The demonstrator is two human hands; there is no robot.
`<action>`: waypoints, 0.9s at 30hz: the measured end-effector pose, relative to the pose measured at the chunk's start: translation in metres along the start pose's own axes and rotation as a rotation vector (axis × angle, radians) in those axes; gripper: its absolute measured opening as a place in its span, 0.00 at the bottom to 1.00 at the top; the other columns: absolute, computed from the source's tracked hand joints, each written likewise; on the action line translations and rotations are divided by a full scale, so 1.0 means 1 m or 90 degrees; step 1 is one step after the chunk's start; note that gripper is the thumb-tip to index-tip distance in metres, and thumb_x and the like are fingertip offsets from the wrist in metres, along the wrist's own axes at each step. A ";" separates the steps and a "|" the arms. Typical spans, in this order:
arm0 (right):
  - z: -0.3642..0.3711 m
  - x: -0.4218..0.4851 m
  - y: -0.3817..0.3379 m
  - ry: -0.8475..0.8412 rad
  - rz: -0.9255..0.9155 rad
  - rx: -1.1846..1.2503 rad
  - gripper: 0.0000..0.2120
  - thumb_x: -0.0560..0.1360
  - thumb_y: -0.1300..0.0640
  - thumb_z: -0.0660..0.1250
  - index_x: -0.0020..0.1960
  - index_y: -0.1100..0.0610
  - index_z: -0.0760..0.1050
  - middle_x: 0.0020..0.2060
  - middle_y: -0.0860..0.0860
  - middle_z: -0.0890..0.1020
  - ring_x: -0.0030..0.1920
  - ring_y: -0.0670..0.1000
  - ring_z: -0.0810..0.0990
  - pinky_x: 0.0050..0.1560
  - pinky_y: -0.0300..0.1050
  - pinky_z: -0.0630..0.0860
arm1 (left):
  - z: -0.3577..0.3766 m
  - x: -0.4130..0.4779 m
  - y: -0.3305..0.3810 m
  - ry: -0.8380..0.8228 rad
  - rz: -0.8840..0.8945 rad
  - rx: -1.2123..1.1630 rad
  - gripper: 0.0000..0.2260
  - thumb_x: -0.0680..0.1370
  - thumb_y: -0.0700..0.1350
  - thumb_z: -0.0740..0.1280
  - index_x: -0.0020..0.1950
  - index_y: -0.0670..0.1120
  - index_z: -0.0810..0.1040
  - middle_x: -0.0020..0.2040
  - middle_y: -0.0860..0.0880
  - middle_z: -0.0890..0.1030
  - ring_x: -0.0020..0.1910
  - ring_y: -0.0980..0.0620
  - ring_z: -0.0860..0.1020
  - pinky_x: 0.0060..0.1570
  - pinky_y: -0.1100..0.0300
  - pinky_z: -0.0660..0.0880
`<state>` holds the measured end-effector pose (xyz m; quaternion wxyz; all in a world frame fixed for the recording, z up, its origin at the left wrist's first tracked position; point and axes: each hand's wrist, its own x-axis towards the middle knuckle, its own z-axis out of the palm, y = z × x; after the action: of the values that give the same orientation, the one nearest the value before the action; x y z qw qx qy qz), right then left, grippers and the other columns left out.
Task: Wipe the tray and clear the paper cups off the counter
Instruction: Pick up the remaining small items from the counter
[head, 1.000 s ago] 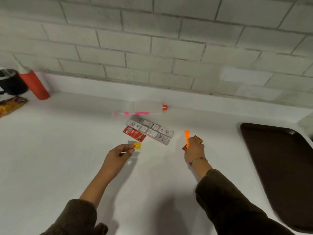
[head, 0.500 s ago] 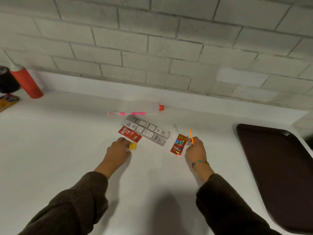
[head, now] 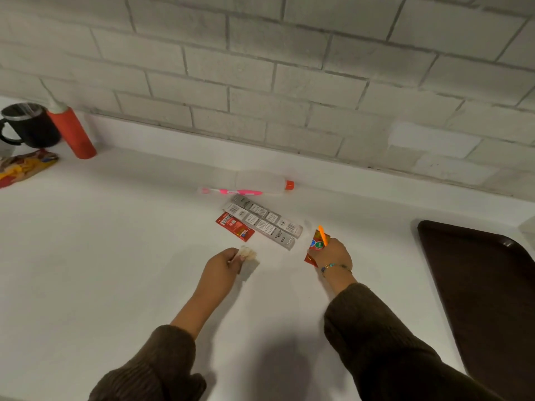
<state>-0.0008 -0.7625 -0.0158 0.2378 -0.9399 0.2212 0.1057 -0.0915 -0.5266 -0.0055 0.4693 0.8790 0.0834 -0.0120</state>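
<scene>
Now the fingers of your left hand pinch a small pale scrap, too blurred to name. Your right hand curls round a thin orange plastic stick and a red foil sachet. Litter-clearing looks to be the step in hand. The dark brown plastic tray lies well apart at your right on the white counter, and no paper cups are in view. Next, bin the bits, then wipe.

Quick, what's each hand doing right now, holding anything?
Left hand: pinching a small pale item, too blurred to identify.
Right hand: gripping an orange stick, with a red packet under its fingers.
</scene>
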 end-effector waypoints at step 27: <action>0.072 -0.059 -0.139 -0.091 -0.486 -0.356 0.19 0.77 0.61 0.60 0.67 0.61 0.66 0.67 0.58 0.66 0.57 0.58 0.76 0.57 0.50 0.75 | -0.076 -0.054 -0.028 0.106 -0.255 -0.431 0.05 0.77 0.47 0.64 0.49 0.51 0.80 0.39 0.53 0.81 0.34 0.55 0.73 0.38 0.63 0.72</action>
<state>0.0050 -0.5955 -0.0044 0.0125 -0.9723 -0.1935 0.1308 -0.1535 -0.4558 0.0188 0.7121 0.6392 0.2903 -0.0039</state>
